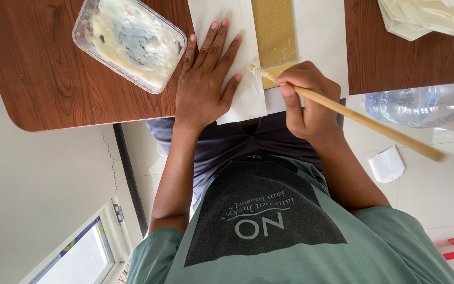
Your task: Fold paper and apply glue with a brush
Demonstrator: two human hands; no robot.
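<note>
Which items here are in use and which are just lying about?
In use: left hand flat on white paper; right hand holding wooden brush at brown strip; paste tray.
Lying about: plastic bottle, paper stack, paper scrap on floor.

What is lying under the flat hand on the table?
Under the left hand lies white paper on the brown table. The part beneath the palm is covered, so nothing there can be seen.
</note>
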